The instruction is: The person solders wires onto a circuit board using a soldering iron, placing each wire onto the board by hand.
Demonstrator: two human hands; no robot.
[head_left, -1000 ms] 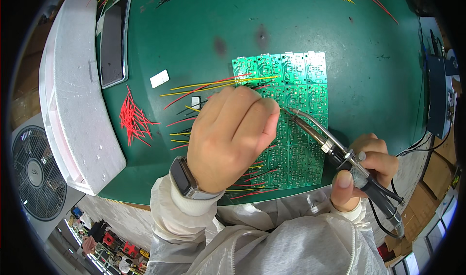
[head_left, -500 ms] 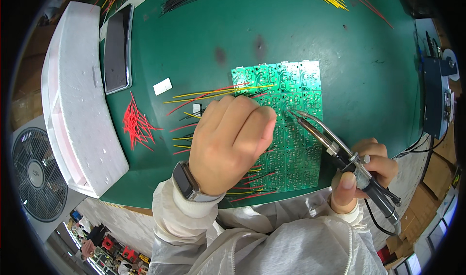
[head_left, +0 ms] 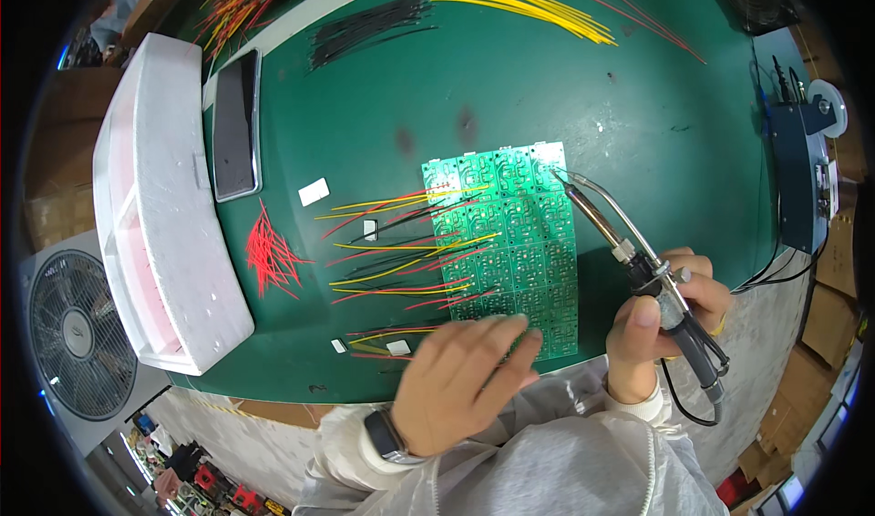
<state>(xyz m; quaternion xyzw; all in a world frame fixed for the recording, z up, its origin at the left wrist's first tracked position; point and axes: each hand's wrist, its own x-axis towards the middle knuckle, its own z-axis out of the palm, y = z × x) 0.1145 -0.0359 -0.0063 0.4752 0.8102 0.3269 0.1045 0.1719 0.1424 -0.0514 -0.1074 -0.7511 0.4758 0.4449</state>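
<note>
A green panel of circuit boards [head_left: 538, 270] lies on the green mat in front of me. Red, yellow and black wires [head_left: 392, 263] stick out from its left side in several rows. My left hand [head_left: 465, 379] hovers over or rests on the panel's near left corner, fingers stretched and thumb apart, nothing visible in it. In my right hand [head_left: 652, 320] is a soldering iron [head_left: 629, 253] with a curved metal feed tube [head_left: 612, 197] alongside its shaft. The iron's tip points at the panel's far right corner; whether it touches cannot be made out.
Bundles of black wires [head_left: 374, 25] and yellow wires [head_left: 529, 10] lie at the back. Short red wires [head_left: 271, 253] sit beside a white foam box [head_left: 178, 242] and a phone [head_left: 237, 129]. A blue-grey machine [head_left: 802, 174] with a white spool stands at right.
My left hand has come off the panel's middle toward me, its fist loosened into stretched fingers, uncovering the wires. The iron's tip has moved to the panel's far right corner.
</note>
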